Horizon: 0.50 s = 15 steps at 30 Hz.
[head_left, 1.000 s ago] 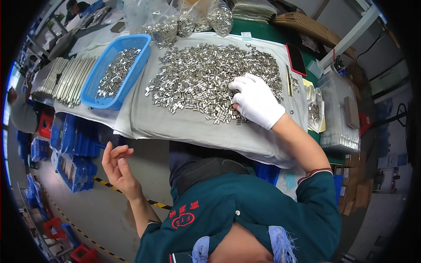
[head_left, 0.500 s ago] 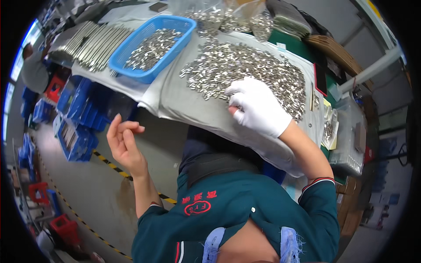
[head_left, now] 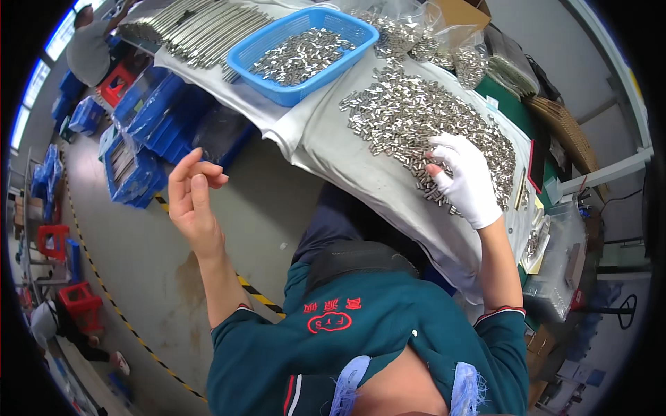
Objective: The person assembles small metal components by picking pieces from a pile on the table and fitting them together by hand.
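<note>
A wide heap of small shiny metal pieces (head_left: 409, 114), short and cylinder-like, lies spread on a cloth-covered table. My right hand (head_left: 468, 180) wears a white glove with bare fingertips and rests over the near right part of this heap. Its thumb stands apart from the bent fingers, and no piece shows in the gap. Off the table's near left side, my bare left hand (head_left: 196, 204) is raised in the air, palm turned inward. Its fingers are loosely bent and spread, with nothing in them.
A blue plastic basket (head_left: 239, 66) holding more metal pieces stands left of the heap. Beyond it lie long metal rods (head_left: 201, 31). Clear bags of pieces (head_left: 395, 41) sit at the back. Blue bins (head_left: 132, 163) stand on the floor at left; a person (head_left: 89, 48) is farther off.
The view has shifted, so table and basket sit farther right. My right hand has gone from the heap's near edge onto its right part, thumb more apart. My left hand stays raised.
</note>
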Tool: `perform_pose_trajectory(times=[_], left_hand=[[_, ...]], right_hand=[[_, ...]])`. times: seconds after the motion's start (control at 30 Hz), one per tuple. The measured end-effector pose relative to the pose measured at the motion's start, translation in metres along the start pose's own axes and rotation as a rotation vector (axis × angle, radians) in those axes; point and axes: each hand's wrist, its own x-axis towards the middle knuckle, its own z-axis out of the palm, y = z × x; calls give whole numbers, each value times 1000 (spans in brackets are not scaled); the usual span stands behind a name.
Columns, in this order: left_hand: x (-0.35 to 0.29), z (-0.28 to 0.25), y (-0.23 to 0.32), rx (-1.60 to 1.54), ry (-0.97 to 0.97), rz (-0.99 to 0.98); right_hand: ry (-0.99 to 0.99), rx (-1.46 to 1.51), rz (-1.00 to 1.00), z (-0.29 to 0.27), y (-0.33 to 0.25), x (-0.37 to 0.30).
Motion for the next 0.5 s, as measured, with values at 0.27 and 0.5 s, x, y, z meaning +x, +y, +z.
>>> perform_pose_trajectory(times=[0.27,0.5], left_hand=[[13,119,-18,169,-827,76],[17,219,-56,358,-1041,463]], right_hand=[[112,-272,378,-41,62,-59],[-434,1136,298,-79,-3,-130]])
